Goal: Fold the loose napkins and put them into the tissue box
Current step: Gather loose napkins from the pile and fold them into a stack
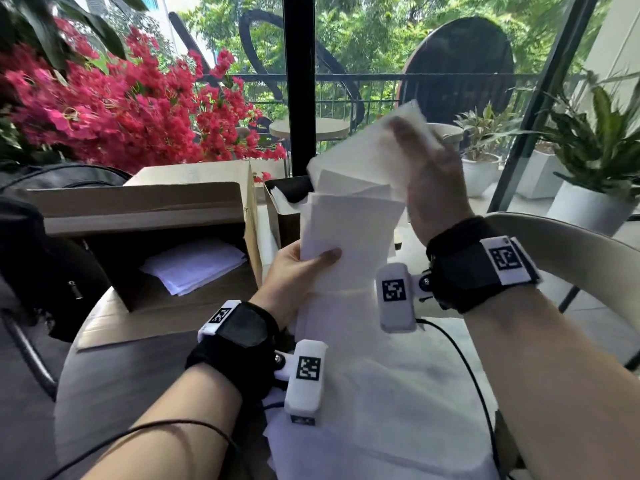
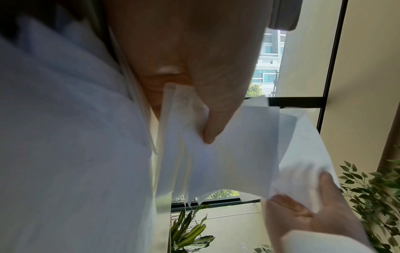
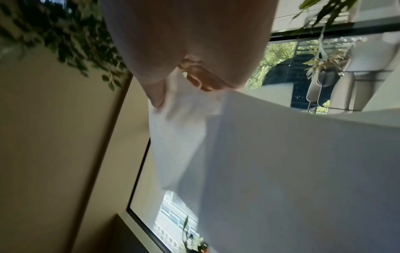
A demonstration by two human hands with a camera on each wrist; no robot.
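Note:
My left hand (image 1: 313,263) grips a stack of white napkins (image 1: 349,233) by its lower edge, thumb on the front. In the left wrist view the thumb (image 2: 216,119) presses the napkins (image 2: 229,157) against the hidden fingers. Higher up, my blurred right hand (image 1: 415,150) pinches the top of one napkin (image 1: 367,150) and holds it above the stack. Its thumb and fingers (image 3: 192,77) close on that sheet (image 3: 281,154) in the right wrist view. A small dark tissue box (image 1: 282,206) stands open just behind the stack, with white tissue inside.
Loose napkins (image 1: 374,382) are heaped on the round table (image 1: 121,368) under my wrists. A large cardboard box (image 1: 145,209) lies on its side at left, with white sheets (image 1: 194,265) inside. A black bag (image 1: 41,258) sits far left, a chair back (image 1: 568,251) at right.

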